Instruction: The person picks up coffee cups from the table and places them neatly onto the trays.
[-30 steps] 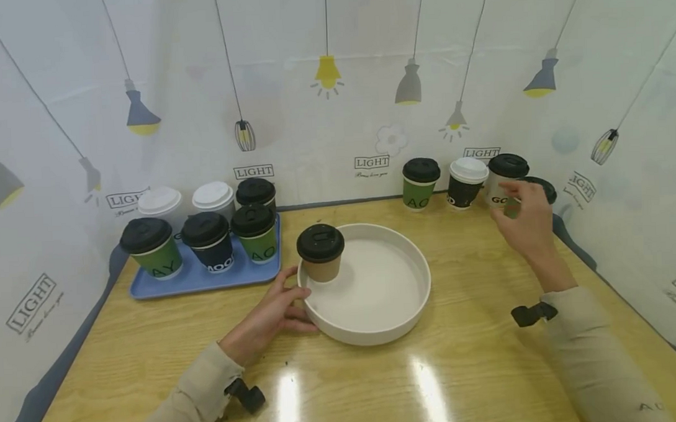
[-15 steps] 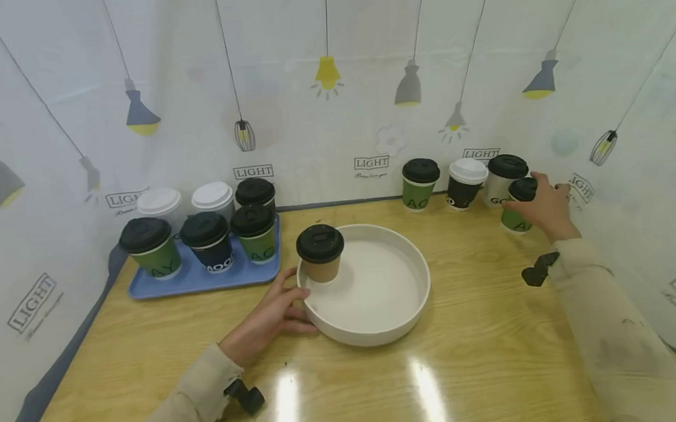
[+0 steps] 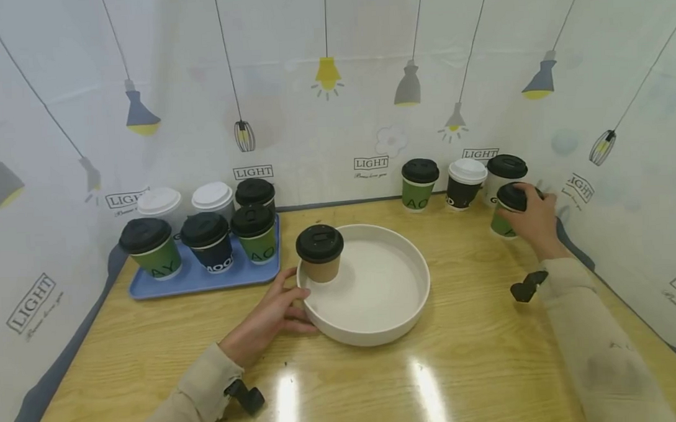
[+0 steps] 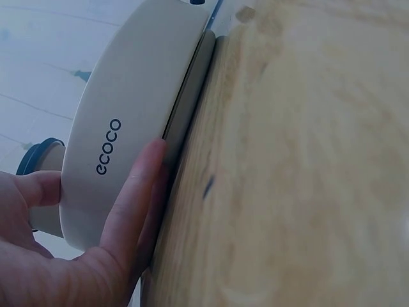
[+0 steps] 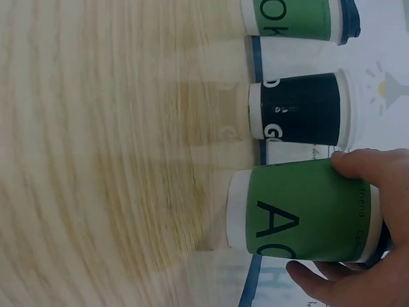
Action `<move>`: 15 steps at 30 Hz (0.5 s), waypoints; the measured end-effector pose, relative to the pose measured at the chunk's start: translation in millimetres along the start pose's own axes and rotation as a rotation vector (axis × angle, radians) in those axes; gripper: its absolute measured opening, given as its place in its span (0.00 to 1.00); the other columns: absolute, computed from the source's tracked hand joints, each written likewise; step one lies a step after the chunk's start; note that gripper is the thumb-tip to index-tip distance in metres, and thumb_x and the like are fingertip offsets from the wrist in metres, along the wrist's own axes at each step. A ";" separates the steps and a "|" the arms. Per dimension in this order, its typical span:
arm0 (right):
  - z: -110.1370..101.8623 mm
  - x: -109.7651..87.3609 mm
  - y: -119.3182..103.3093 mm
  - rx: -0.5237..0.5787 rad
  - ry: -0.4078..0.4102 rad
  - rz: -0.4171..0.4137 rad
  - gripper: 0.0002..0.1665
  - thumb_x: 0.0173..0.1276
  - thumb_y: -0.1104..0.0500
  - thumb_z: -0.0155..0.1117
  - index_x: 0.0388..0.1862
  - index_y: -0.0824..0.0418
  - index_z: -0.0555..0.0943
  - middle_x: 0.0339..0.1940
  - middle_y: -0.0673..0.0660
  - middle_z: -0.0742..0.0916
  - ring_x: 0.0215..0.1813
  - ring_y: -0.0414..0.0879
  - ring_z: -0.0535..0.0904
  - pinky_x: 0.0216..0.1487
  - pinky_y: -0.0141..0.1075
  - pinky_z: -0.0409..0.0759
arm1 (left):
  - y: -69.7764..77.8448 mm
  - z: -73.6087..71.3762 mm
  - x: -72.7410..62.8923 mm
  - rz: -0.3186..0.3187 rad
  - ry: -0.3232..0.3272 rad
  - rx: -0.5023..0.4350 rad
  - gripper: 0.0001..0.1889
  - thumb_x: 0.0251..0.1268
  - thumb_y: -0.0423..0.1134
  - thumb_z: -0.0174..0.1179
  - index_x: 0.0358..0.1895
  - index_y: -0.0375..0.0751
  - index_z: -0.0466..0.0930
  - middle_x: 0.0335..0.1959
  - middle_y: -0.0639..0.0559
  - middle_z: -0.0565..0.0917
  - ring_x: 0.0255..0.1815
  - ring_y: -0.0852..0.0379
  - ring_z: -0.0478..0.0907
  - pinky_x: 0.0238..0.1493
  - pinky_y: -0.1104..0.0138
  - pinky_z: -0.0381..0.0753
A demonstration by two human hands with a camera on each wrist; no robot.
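My right hand [image 3: 536,219] grips a green paper cup [image 3: 502,222] with a black lid, at the back right. In the right wrist view the green cup [image 5: 307,208] has thumb and fingers round its upper part, and dark letters show on its side. My left hand [image 3: 269,316] holds the left side of a round cream tray [image 3: 370,337]. The left wrist view shows the tray's wall [image 4: 137,83], printed "ecoco", between the digits. A brown paper cup [image 3: 321,270] with a black lid stands inside the tray at its left.
Behind the right hand stand a green cup [image 3: 418,192], a black cup with white lid [image 3: 461,191] and a white cup with black lid [image 3: 490,187]. A blue tray [image 3: 206,284] bearing several lidded cups lies at left. A printed curtain [image 3: 335,130] backs the table.
My right hand has come down from above the cups, gone round the green cup's right side and taken hold of it. The cup has shifted slightly left and nearer. The left hand stays put.
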State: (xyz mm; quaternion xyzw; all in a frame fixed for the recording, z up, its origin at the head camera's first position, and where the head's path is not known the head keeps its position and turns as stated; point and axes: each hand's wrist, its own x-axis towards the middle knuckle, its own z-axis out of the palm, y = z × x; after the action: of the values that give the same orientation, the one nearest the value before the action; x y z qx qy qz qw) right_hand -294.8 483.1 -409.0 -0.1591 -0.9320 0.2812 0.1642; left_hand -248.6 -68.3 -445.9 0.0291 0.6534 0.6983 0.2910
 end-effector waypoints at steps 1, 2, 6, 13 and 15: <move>0.3 -2.2 -2.6 -0.001 -0.006 -0.005 0.47 0.73 0.46 0.63 0.83 0.59 0.56 0.72 0.85 0.57 0.67 0.82 0.61 0.61 0.74 0.68 | 0.0 0.0 -0.2 0.000 0.002 0.001 0.38 0.76 0.40 0.55 0.82 0.60 0.45 0.66 0.29 0.72 0.40 0.43 0.89 0.48 0.47 0.91; 0.6 -4.4 -5.0 -0.003 -0.013 -0.009 0.47 0.73 0.46 0.63 0.83 0.58 0.55 0.72 0.85 0.57 0.67 0.83 0.62 0.61 0.75 0.67 | -0.1 -0.2 -0.2 0.000 0.003 0.001 0.38 0.76 0.40 0.55 0.82 0.60 0.45 0.66 0.29 0.71 0.40 0.43 0.89 0.47 0.47 0.91; 2.1 -14.2 -15.0 0.005 -0.040 -0.035 0.47 0.73 0.45 0.64 0.83 0.56 0.55 0.72 0.86 0.56 0.67 0.85 0.61 0.61 0.77 0.66 | -0.7 -1.2 -0.2 0.002 0.000 0.000 0.38 0.76 0.40 0.54 0.82 0.60 0.45 0.66 0.29 0.71 0.40 0.44 0.89 0.47 0.47 0.91; 10.5 -31.7 -36.9 0.072 -0.055 -0.137 0.47 0.70 0.51 0.71 0.81 0.57 0.60 0.74 0.83 0.60 0.74 0.80 0.57 0.66 0.77 0.65 | -0.2 -2.0 0.7 -0.005 -0.004 0.002 0.38 0.76 0.41 0.55 0.82 0.61 0.45 0.66 0.29 0.71 0.41 0.43 0.89 0.48 0.47 0.91; 12.8 -36.3 -46.7 0.093 -0.053 -0.175 0.47 0.68 0.52 0.73 0.81 0.58 0.62 0.74 0.81 0.64 0.75 0.78 0.57 0.67 0.76 0.64 | 0.0 -1.8 0.9 -0.007 -0.009 0.003 0.38 0.76 0.41 0.55 0.82 0.60 0.45 0.66 0.29 0.71 0.41 0.43 0.89 0.48 0.47 0.91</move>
State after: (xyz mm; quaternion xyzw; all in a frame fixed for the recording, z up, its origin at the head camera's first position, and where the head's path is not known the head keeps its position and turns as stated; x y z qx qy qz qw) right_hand -276.9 426.0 -400.1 -0.0619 -0.9323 0.3129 0.1706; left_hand -250.0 -69.5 -446.4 0.0302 0.6534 0.6960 0.2963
